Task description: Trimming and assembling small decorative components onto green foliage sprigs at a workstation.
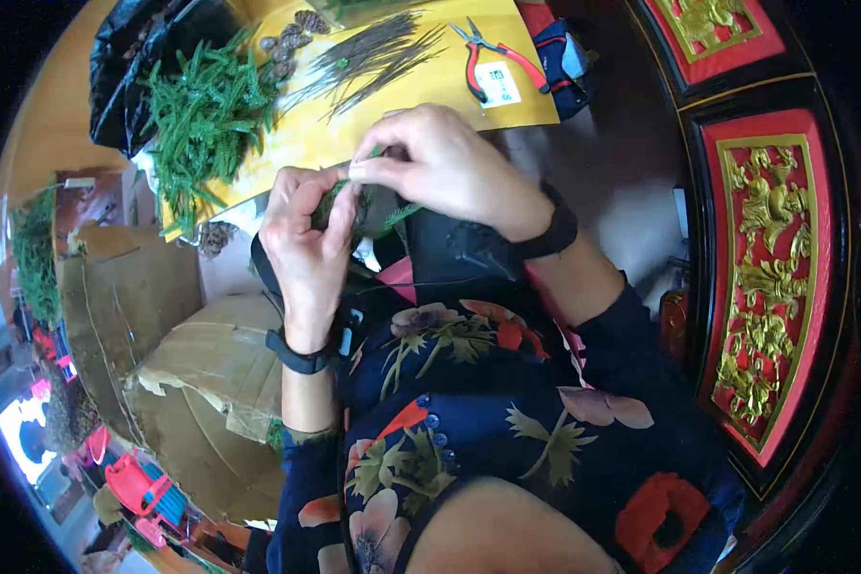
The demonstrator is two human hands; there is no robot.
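Close together at the near edge of the yellow-topped table, my two hands meet at the fingertips. My left hand (306,215) is closed around a green artificial pine sprig (398,218), whose needles show below and between the fingers. My right hand (440,167) pinches at the same spot, thumb against forefinger; what lies in that pinch is too small to make out. Beyond them lie a bundle of thin dark wire stems (373,59) and red-handled pliers (481,53) with their jaws slightly apart.
A heap of green pine sprigs (206,120) covers the left of the yellow table (421,105), beside a black plastic bag (115,86). Several pine cones (292,38) sit at the back. Cardboard (210,354) stands at lower left; a carved red-and-gold panel (770,277) is at right.
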